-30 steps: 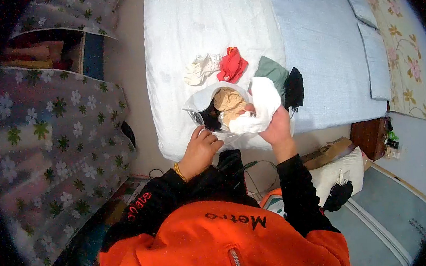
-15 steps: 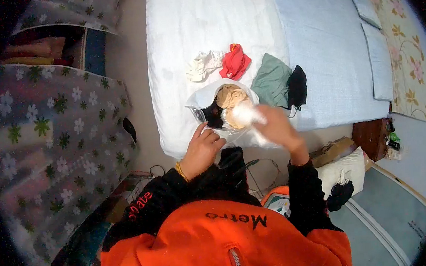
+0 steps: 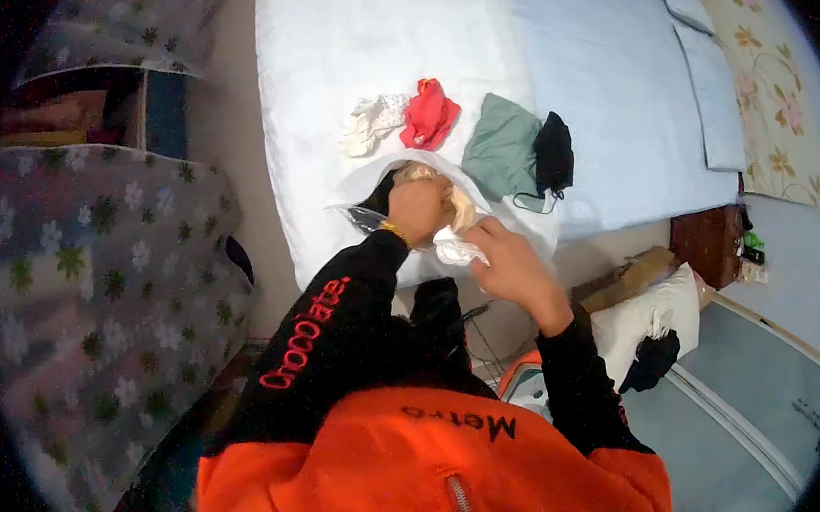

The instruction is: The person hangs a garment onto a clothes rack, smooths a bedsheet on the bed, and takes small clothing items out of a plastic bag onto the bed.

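A white plastic bag [image 3: 365,185] lies open near the bed's front edge, with beige cloth [image 3: 463,210] and dark cloth [image 3: 379,199] in its mouth. My left hand [image 3: 416,210] is inside the opening, on the beige cloth, its fingertips hidden. At the bag's right side my right hand [image 3: 508,260] is closed on a bunched white cloth [image 3: 459,251]. Behind the bag lie a cream lace cloth [image 3: 370,126] and a red cloth [image 3: 430,115]. A green cloth [image 3: 501,145] and a black cloth [image 3: 553,155] rest to its right.
The bed [image 3: 320,53] has pale pillows [image 3: 709,92] at the right. A flower-patterned cover [image 3: 98,278] hangs on the left. Below the bed's right part are a wooden cabinet [image 3: 704,238], a white bag [image 3: 615,335] and a dark cloth [image 3: 649,363].
My left hand has moved from the bag's front rim into its opening. The right hand has come down and left with the white cloth, now bunched smaller. The view has shifted slightly.
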A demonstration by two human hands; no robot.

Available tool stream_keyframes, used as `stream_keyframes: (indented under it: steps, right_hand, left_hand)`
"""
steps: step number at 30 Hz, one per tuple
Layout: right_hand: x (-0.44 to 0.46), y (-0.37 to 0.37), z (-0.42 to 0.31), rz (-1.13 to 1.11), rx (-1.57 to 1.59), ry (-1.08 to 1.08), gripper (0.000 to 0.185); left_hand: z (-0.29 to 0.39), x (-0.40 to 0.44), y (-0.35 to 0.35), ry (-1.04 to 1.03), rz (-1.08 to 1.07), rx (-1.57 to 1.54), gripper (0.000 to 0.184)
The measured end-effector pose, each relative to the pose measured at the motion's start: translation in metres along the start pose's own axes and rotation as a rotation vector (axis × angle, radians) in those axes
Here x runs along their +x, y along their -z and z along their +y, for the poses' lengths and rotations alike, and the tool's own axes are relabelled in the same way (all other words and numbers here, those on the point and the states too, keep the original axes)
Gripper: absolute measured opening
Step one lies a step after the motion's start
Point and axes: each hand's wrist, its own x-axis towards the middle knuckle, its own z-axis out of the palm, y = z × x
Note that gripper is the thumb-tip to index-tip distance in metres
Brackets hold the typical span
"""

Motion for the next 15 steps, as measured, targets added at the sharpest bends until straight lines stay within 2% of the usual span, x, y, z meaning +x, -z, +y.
stream_keyframes:
  steps: [1, 4, 6, 7, 8, 10, 11, 13, 14, 15]
  right_hand:
    - [-0.002, 0.002, 0.004, 0.000, 0.001, -0.007, 0.028]
    - [-0.010, 0.003, 0.014, -0.016, 0.074, -0.132, 0.034]
    - [-0.015, -0.001, 0.020, 0.019, 0.075, -0.143, 0.033]
    - [-0.016, -0.001, 0.021, 0.027, 0.079, -0.143, 0.033]
    - [-0.015, -0.003, 0.020, -0.019, 0.088, -0.166, 0.036]
    - [-0.011, -0.005, 0.017, -0.065, 0.103, -0.183, 0.039]
    - [-0.010, -0.003, 0.014, -0.101, 0.117, -0.214, 0.043]
    - [-0.008, -0.004, 0.014, -0.139, 0.131, -0.247, 0.047]
    - [-0.009, -0.007, 0.016, -0.128, 0.133, -0.253, 0.053]
    - [-0.010, -0.008, 0.017, -0.117, 0.135, -0.259, 0.060]
  left_hand:
    - [0.002, -0.007, 0.006, -0.097, 0.128, -0.019, 0.032]
    - [-0.005, -0.041, 0.034, -0.192, 0.297, -0.051, 0.027]
    - [-0.011, -0.069, 0.046, -0.180, 0.419, -0.256, 0.029]
    - [-0.018, -0.082, 0.050, -0.053, 0.335, -0.472, 0.028]
    - [-0.022, -0.092, 0.051, -0.056, 0.335, -0.464, 0.028]
    - [-0.030, -0.109, 0.053, 0.175, 0.319, -0.639, 0.022]
    - [-0.035, -0.114, 0.051, 0.177, 0.320, -0.633, 0.022]
    - [-0.042, -0.119, 0.045, 0.351, 0.439, -1.263, 0.021]
    - [-0.034, -0.119, 0.058, 0.352, 0.437, -1.263, 0.021]
    - [-0.026, -0.119, 0.075, 0.412, 0.428, -1.424, 0.022]
